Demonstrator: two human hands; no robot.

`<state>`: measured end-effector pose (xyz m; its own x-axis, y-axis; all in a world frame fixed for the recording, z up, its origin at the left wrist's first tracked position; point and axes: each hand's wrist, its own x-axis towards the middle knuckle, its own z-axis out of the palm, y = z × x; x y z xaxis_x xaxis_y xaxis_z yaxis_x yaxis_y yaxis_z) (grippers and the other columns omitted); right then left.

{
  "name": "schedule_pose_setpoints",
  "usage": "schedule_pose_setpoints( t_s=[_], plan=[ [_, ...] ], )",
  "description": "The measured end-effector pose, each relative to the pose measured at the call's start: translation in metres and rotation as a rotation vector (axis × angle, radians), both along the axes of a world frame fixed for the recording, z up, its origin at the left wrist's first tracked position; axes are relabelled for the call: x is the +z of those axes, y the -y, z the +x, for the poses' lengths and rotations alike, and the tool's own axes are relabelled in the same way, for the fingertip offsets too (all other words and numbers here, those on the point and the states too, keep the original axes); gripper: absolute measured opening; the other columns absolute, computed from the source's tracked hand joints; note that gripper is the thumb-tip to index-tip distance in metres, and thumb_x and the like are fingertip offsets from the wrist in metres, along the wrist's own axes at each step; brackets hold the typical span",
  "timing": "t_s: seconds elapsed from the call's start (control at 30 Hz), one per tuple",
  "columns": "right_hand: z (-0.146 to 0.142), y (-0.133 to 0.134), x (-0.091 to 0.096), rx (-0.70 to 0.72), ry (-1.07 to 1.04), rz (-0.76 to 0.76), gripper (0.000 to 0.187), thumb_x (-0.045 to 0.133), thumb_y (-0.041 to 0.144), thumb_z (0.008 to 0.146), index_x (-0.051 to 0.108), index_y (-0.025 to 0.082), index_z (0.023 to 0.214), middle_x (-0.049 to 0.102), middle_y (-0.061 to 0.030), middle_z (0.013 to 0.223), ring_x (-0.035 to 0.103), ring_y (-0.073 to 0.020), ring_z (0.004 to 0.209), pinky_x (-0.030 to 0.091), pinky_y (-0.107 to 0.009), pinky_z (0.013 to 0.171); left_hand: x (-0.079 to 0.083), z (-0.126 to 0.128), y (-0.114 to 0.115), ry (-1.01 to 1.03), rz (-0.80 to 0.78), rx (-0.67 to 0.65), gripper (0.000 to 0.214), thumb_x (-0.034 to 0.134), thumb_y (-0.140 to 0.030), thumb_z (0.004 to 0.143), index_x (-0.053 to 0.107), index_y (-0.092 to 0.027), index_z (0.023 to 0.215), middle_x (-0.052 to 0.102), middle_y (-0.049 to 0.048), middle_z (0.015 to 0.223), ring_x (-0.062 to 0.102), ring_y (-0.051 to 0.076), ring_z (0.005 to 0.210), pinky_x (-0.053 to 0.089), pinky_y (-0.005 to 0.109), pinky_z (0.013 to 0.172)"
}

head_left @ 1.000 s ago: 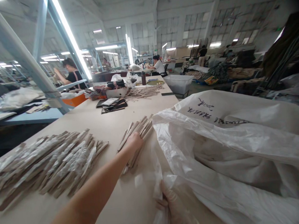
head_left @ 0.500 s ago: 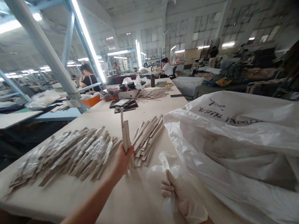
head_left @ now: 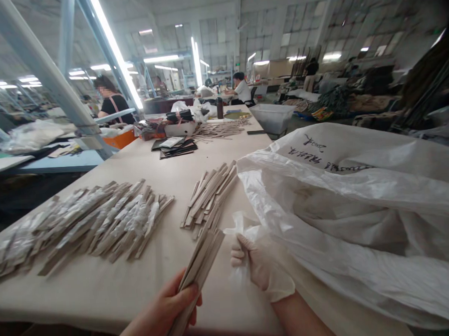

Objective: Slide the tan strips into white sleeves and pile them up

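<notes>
In the head view my left hand point(head_left: 180, 298) is closed round a bundle of flat beige strips point(head_left: 202, 257), tilted with its far end up and to the right. My right hand point(head_left: 250, 262), in a pale thin glove, pinches a piece of clear plastic film point(head_left: 242, 222) whose loose ends stick out above and below the fist. Beyond the bundle lies a loose pile of similar strips point(head_left: 211, 194). On the left, several bundles wrapped in clear plastic point(head_left: 99, 219) rest side by side on the table point(head_left: 140, 287).
A large white plastic sack point(head_left: 342, 197) with black handwriting covers the table's right side. Further back are dark flat pieces point(head_left: 174, 146), a bottle point(head_left: 220, 108) and a clear bin point(head_left: 270, 116). A metal post point(head_left: 54, 81) rises at the left edge. Co-workers sit in the background.
My left hand has brought the strips nearer to me and tipped them from upright to slanting. My right hand, still pinching the film, has risen slightly. The whole view has shifted somewhat.
</notes>
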<state>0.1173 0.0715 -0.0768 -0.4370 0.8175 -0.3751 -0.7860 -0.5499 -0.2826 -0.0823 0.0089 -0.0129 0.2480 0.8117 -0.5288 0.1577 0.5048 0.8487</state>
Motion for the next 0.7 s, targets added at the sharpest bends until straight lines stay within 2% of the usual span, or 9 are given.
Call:
schedule_pose_setpoints(
  t_s=[0.1,0.2,0.3,0.4,0.57,0.7],
  plan=[
    [-0.003,-0.001,0.004,-0.035,-0.004,0.021,0.038,0.077,0.031,0.060,0.042,0.015,0.055,0.039,0.0084,0.044,0.029,-0.0014,0.038,0.025,-0.013,0.037,0.000,-0.003,0.008,0.077,-0.078,0.050,0.043,0.066,-0.047,0.064,0.050,-0.017,0.090,0.059,-0.0039,0.059,0.052,0.008,0.045,0.034,0.019,0.044],
    [-0.010,-0.002,0.009,-0.079,0.025,-0.003,0.041,0.075,0.038,0.060,0.042,0.016,0.054,0.039,0.0081,0.044,0.028,-0.0018,0.038,0.026,-0.013,0.038,0.004,-0.002,0.012,0.058,-0.063,0.078,0.050,0.068,-0.048,0.060,0.049,-0.016,0.094,0.059,-0.0043,0.056,0.052,0.008,0.043,0.033,0.018,0.043],
    [-0.017,-0.002,0.015,-0.065,0.111,-0.016,0.045,0.072,0.048,0.060,0.040,0.017,0.050,0.036,0.0083,0.041,0.028,-0.0035,0.037,0.027,-0.017,0.038,0.005,0.001,0.013,0.010,-0.029,0.064,0.050,0.068,-0.047,0.059,0.049,-0.016,0.094,0.059,-0.0050,0.054,0.052,0.008,0.041,0.034,0.018,0.043],
    [-0.020,-0.001,0.018,-0.032,0.195,0.037,0.049,0.067,0.055,0.061,0.037,0.019,0.047,0.034,0.0084,0.038,0.027,-0.0047,0.036,0.027,-0.020,0.038,0.003,0.002,0.012,0.004,-0.054,0.060,0.048,0.067,-0.045,0.061,0.048,-0.016,0.094,0.060,-0.0053,0.054,0.053,0.008,0.041,0.034,0.017,0.042],
    [-0.020,0.002,0.016,-0.150,0.381,0.149,0.045,0.069,0.052,0.060,0.041,0.019,0.049,0.037,0.0080,0.039,0.028,-0.0052,0.037,0.025,-0.021,0.038,-0.002,-0.003,0.011,0.096,-0.114,0.054,0.047,0.067,-0.046,0.060,0.048,-0.017,0.092,0.061,-0.0046,0.054,0.052,0.008,0.040,0.033,0.017,0.041],
    [-0.022,0.008,0.013,-0.184,0.512,0.156,0.042,0.070,0.050,0.060,0.042,0.019,0.051,0.038,0.0075,0.040,0.030,-0.0070,0.038,0.026,-0.024,0.041,0.000,-0.007,0.010,0.116,-0.138,0.030,0.039,0.067,-0.042,0.062,0.049,-0.018,0.087,0.061,-0.0045,0.056,0.053,0.008,0.042,0.034,0.017,0.041]
  ],
)
